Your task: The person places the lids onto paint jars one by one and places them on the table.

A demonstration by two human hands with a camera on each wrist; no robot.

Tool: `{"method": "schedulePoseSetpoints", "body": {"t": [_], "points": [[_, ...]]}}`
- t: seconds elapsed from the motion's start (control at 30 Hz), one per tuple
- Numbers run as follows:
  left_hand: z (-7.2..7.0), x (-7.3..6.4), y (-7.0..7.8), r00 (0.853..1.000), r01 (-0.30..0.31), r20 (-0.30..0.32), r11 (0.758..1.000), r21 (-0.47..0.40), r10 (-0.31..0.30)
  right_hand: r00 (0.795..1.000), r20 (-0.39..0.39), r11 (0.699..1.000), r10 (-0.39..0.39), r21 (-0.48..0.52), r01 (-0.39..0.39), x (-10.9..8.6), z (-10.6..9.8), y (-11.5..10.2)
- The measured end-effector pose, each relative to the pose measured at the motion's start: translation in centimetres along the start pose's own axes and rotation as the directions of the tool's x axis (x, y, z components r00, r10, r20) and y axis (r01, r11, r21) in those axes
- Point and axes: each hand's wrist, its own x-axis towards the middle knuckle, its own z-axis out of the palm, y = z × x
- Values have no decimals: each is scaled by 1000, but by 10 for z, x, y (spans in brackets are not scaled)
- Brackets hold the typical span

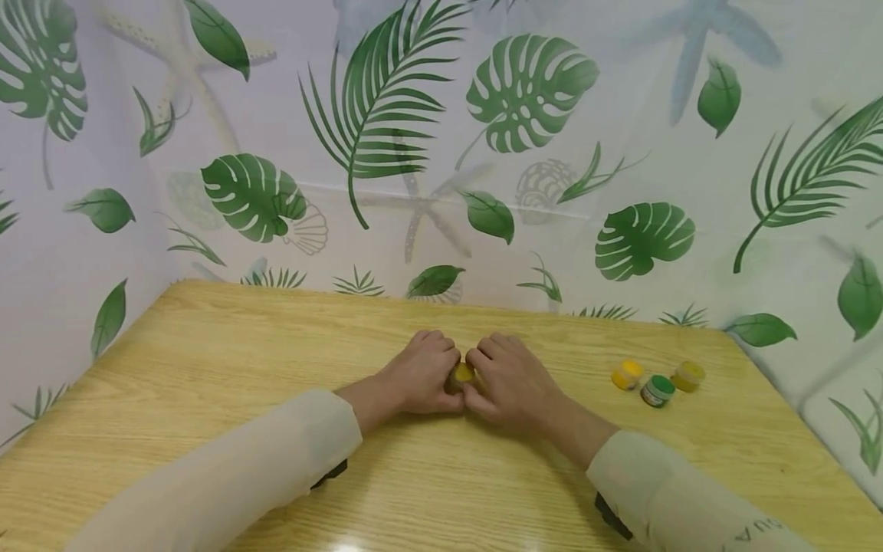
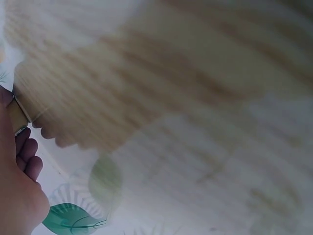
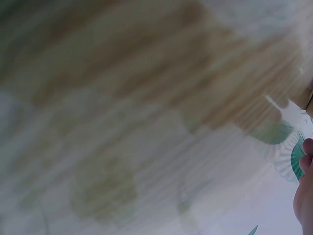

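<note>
A small paint jar with an olive-yellow top (image 1: 464,373) is between both hands at the middle of the table. My left hand (image 1: 424,373) grips its left side with bent fingers, the thumb along the near side. From the other side my right hand (image 1: 510,379) holds it, the two thumbs nearly meeting in front. Most of the jar's wall is hidden by fingers. In the left wrist view a strip of the jar (image 2: 18,118) shows beside curled fingertips at the left edge. Only part of the right hand (image 3: 305,196) enters the right wrist view.
To the right on the wood-grain table (image 1: 276,345) three small paint jars stand close together: a yellow one (image 1: 628,375), a green-lidded one (image 1: 658,391) and an olive-yellow one (image 1: 688,376). A leaf-printed cloth (image 1: 414,253) rises behind the table's far edge.
</note>
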Motion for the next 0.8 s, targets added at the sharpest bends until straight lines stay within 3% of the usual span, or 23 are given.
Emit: {"method": "schedulePoseSetpoints", "body": {"t": [0.23, 0.5, 0.67, 0.8], "points": [[-2, -2, 0, 996, -41, -73, 999, 2, 41, 999, -30, 1000, -11, -5, 10, 1, 0, 0], [-1, -4, 3, 982, -115, -146, 992, 56, 122, 990, -127, 998, 52, 49, -46, 1, 0, -3], [-4, -3, 4, 992, -57, -113, 998, 25, 59, 989, -122, 996, 89, 43, -84, 1, -2, -2], [-4, -2, 2, 997, -8, -83, 1000, -2, 8, 995, -82, 997, 64, 40, -61, 1, -3, 1]]}}
